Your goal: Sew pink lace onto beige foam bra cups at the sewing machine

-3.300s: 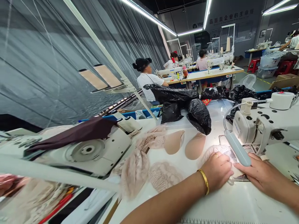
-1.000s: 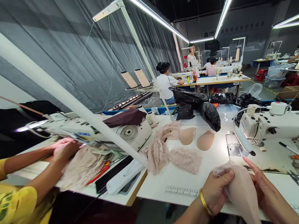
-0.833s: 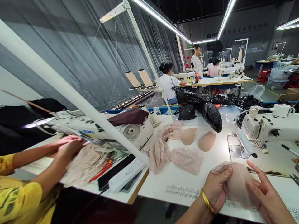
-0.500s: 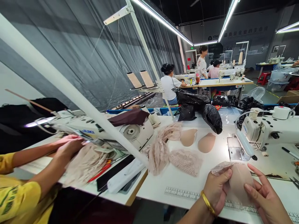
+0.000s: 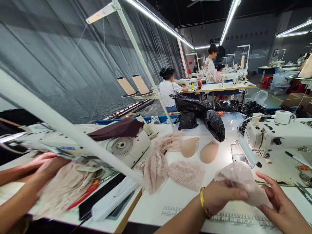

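Observation:
A beige bra cup with sheer, lacy fabric (image 5: 240, 177) is held up over the front of the white table. My left hand (image 5: 220, 196), with a gold bangle at the wrist, grips its left side, thumb laid across the front. At the lower right corner, my right hand (image 5: 278, 203) pinches the edge, its index finger stretched away. Under both hands runs a printed ruler scale (image 5: 243, 218). Two smooth beige cups (image 5: 209, 152) lie further back, beside a flat lace piece (image 5: 186, 174) and a crumpled lace strip (image 5: 156, 169).
To the right stands a white sewing machine (image 5: 275, 136), with snips (image 5: 304, 193) and a pen (image 5: 297, 160) near it. Black plastic bags (image 5: 214, 125) lie behind. On the left, a co-worker's hands (image 5: 51, 165) work at another sewing machine (image 5: 119, 143); a slanted white pole (image 5: 80, 136) crosses there.
The view has swung slightly right. My left hand has turned over the cup, its thumb now pointing right across it, and the cup is tilted. My right hand has slid to the lower corner.

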A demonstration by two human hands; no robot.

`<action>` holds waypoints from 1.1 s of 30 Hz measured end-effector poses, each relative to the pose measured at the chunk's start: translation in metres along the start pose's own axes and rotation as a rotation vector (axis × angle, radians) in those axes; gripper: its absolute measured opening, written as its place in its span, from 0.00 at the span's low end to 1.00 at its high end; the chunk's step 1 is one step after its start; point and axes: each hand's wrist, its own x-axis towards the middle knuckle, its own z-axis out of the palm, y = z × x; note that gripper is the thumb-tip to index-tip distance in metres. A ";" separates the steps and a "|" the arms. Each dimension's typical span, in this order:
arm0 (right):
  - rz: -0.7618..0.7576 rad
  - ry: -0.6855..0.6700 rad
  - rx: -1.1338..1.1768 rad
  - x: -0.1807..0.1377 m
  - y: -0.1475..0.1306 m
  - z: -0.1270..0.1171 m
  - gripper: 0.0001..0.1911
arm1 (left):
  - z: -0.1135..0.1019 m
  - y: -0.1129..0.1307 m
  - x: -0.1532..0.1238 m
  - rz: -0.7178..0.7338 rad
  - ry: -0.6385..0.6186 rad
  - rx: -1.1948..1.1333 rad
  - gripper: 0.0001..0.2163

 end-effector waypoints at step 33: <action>-0.465 -0.210 -0.859 0.088 0.008 -0.050 0.21 | -0.035 -0.035 0.059 0.370 -0.263 1.373 0.08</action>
